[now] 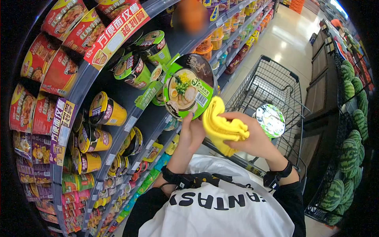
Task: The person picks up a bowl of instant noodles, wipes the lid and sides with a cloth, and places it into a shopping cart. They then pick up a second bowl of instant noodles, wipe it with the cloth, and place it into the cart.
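My left hand (pixel 192 133) is closed on the near edge of a large instant noodle bowl (pixel 184 91), with most of its fingers hidden behind it. The bowl's green and black lid, printed with a noodle picture and a barcode, faces me. In my right hand (pixel 254 135) is a folded yellow cloth (pixel 222 125), bunched between thumb and fingers. The cloth's upper end comes right up to the bowl's right rim. Just left of the bowl, more green noodle cups (pixel 134 71) stand on the shelf behind a green label strip.
Shelves of red noodle tubs (pixel 61 71) and yellow-black noodle bowls (pixel 107 108) curve along my left. A wire shopping cart (pixel 272 73) stands ahead to the right, with a shiny-lidded bowl (pixel 270 120) in it. Watermelons (pixel 349 156) line a dark stand on the far right.
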Tool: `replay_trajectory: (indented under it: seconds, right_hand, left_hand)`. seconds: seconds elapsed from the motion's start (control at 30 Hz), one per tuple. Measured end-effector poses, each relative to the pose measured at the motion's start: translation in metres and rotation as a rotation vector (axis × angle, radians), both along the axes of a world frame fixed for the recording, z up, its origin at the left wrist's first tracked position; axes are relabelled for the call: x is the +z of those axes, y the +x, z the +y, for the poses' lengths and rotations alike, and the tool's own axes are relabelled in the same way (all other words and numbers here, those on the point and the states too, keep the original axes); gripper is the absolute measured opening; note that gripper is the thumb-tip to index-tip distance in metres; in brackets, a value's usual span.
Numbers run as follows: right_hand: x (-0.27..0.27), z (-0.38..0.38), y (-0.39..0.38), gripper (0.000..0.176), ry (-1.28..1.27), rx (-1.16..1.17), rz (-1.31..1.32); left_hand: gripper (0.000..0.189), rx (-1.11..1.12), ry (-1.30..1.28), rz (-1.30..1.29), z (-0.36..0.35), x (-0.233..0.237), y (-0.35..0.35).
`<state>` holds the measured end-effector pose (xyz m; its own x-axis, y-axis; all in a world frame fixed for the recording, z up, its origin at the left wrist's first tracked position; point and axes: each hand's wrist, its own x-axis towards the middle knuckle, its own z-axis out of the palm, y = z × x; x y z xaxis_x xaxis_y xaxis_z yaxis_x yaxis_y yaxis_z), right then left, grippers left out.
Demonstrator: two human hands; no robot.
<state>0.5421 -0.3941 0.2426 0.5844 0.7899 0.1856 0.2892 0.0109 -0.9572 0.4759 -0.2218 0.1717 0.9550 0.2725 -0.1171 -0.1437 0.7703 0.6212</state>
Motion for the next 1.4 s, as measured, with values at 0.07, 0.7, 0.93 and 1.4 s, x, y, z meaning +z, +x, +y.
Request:
replay_trajectory:
  seconds: [0.07,0.7,0.93,1.4]
  right_hand:
    - [-0.002,0.003,-0.006,0.053,-0.049,0.057,-0.033]
    - [0.054,-0.041,0.010,0.043,0.114,-0.615,-0.200]
    - [0.036,-0.017,0.008,0.048,-0.120,-0.444,-0.759]
    - [0.031,-0.003,-0.016,0.041,-0.033,-0.032,-0.911]
  left_hand:
    - [0.063,-0.043,-0.062,0.046,0.005,-0.013,-0.001]
    - [0.070,-0.231,0.185,0.015,0.037,-0.019,-0.024]
    - [0.087,-0.441,0.445,0.029,0.018,-0.007,-0.030]
    - [0.091,-0.585,0.378,0.023,0.020,-0.041,-0.031]
